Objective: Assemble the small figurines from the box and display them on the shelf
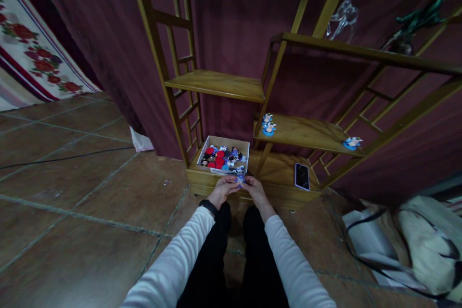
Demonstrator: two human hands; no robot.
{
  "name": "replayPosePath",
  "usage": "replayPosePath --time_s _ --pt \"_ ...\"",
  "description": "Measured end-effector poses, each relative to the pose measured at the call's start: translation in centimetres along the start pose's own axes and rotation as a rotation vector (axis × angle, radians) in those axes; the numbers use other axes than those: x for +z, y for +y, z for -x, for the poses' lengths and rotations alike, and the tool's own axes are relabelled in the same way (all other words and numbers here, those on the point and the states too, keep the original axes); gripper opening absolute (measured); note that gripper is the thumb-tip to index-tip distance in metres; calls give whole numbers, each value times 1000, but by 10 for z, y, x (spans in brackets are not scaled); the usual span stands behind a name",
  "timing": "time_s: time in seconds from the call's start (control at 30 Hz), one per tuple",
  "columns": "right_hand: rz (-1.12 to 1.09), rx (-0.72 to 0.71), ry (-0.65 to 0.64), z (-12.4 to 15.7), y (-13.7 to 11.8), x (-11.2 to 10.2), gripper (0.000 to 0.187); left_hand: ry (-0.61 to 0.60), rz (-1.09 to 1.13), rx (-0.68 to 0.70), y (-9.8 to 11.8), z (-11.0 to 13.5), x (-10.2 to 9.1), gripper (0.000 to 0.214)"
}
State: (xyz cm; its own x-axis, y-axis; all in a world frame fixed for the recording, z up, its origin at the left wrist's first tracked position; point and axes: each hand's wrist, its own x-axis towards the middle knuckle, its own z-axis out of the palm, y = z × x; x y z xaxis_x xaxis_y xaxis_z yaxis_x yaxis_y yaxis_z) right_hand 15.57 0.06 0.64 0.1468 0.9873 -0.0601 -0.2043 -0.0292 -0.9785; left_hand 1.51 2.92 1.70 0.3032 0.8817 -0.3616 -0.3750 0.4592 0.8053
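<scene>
A small purple-blue figurine (240,180) is pinched between the fingertips of both my hands, just in front of the box. My left hand (224,189), with a dark band at the wrist, closes on its left side. On the other side my right hand (254,188) grips it too. The figurine's details are too small to make out. Behind my hands stands an open white cardboard box (228,142) on the lowest shelf. Inside lie several small figurines (234,154) and red round pieces (219,162), jumbled together.
Two blue-and-white figurines (269,128) stand at the left of the middle shelf (306,131), and another figurine (352,143) at its right end. A phone (302,176) lies on the lowest shelf. Above stands a clear deer ornament (346,14). Bags (426,236) lie on the floor at right.
</scene>
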Motion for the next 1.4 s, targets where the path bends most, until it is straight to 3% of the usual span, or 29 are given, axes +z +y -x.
replayPosePath --time_s 0.23,0.4,0.5,0.67,0.9,1.03,1.4 --pt "0 -2 6 -1 -1 -3 28 -1 -5 48 -3 1 4 29" --pt "-211 65 -78 13 -17 -4 35 -64 -12 87 0 4 7 38" --pt "-284 111 -19 17 -23 -4 35 -101 -66 101 2 7 8 42" --pt "-220 192 37 14 -26 -6 38 -181 -137 142 5 10 9 41" --pt "-180 200 -14 14 -27 -11 38 -272 -77 -11 13 12 2 32" --pt "-158 212 -27 11 -21 -13 35 -244 -100 -96 12 8 -1 26" --pt "-258 234 59 8 -12 -5 28 -79 -68 -127 9 1 5 16"
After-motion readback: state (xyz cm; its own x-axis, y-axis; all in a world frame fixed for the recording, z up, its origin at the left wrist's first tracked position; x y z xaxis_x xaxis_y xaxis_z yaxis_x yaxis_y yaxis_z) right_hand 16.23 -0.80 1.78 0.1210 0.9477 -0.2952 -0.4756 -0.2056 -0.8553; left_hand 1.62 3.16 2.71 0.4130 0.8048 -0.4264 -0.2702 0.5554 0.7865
